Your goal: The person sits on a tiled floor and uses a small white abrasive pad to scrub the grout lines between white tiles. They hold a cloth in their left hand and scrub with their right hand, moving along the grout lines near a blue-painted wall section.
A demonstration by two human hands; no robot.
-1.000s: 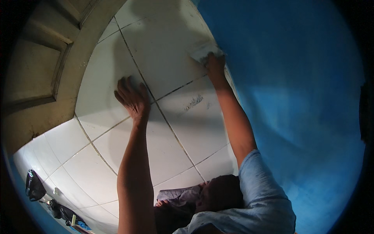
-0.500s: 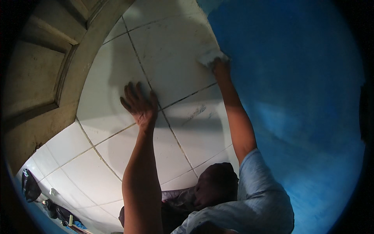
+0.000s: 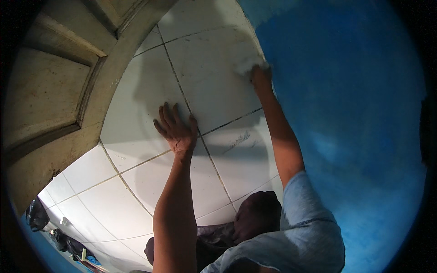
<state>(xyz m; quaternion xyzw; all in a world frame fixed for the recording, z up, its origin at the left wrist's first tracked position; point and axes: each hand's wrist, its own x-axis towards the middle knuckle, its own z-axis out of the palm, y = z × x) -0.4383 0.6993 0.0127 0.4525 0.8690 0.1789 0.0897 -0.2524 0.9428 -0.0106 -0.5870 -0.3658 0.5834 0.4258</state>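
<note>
My left hand rests with fingers spread on the white tiled floor, beside a crossing of dark grout lines. Farther forward and to the right, my right hand is closed on a crumpled white cloth. It presses the cloth on the tile right where the floor meets the blue wall. Motion blurs the cloth and fingers slightly. Grey smudges mark the tile between my two arms.
A worn panelled wooden door stands at the left, its lower edge over the tiles. Black plastic bags and other small items lie along the wall at the lower left. My dark-clothed knee is below my hands.
The whole view has shifted, so floor and door sit farther right. Against the tiles, my right hand with the cloth has slid slightly forward and left; my left hand stays planted.
</note>
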